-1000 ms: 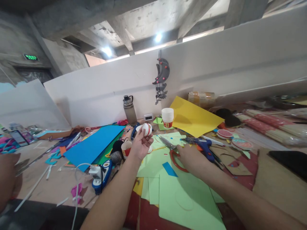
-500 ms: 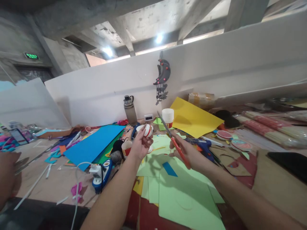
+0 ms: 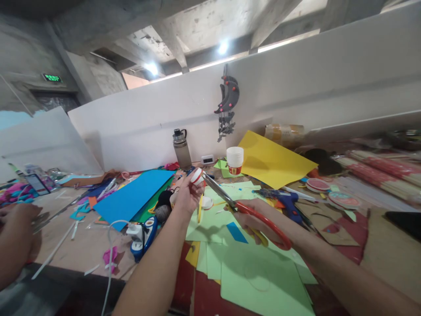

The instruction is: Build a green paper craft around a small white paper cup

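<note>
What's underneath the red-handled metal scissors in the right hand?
Below the red-handled metal scissors lie overlapping light green paper sheets, with a small blue four-sided paper piece on top. Whatever the right hand and the sheets cover cannot be seen.

The left hand [image 3: 188,195] and right hand [image 3: 263,207] are both bare, with slender fingers whose nails are too small to make out. Behind narrow wrists, the left forearm [image 3: 158,259] and the right forearm [image 3: 342,270] are bare too, smooth in outline, widening evenly and uncovered right out to the edges of view.
</note>
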### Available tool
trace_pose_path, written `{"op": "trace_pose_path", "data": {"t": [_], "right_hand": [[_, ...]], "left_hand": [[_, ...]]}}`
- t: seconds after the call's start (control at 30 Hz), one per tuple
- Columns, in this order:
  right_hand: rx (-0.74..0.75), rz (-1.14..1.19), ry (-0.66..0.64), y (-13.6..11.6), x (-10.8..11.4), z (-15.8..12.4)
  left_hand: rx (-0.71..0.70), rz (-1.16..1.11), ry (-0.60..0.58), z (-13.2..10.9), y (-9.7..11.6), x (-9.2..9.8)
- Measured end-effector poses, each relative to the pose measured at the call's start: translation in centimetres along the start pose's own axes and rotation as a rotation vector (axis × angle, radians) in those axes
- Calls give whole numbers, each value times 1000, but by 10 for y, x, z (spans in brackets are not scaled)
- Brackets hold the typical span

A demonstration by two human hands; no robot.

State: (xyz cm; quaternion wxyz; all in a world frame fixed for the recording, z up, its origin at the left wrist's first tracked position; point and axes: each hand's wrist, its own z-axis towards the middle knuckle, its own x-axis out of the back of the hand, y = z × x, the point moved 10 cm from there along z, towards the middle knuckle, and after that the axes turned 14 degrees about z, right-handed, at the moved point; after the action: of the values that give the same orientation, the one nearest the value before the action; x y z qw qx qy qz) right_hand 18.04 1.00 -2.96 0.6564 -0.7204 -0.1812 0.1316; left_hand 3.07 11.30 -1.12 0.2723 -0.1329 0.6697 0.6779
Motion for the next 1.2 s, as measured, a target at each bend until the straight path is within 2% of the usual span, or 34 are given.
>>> {"op": "trace_pose_path", "data": {"t": [0.27,0.4,0.57,0.7,0.83,0.93,1.13,1.2], "right_hand": [[-34,-5,38,16,4,8],[-18,-25,23,11,4,4],[-2,-65,71,9,10,4],[16,-95,58,10,7,6],[19,-100,54,3,5,4],[16,-111,54,0,6,2],[37,-95,59,1,8,3],[33,-84,62,2,8,3]], "left_hand": [[35,25,-5,-1,-4,-2],[32,25,1,-3,-2,-4],[14,35,2,-5,4,-7],[62,82,-1,-4,-1,-7],[109,84,-59,-4,-7,-10],[102,64,-73,-5,-8,-11],[66,134,3,-8,-2,-7],[46,158,-14,-8,0,-10]]}}
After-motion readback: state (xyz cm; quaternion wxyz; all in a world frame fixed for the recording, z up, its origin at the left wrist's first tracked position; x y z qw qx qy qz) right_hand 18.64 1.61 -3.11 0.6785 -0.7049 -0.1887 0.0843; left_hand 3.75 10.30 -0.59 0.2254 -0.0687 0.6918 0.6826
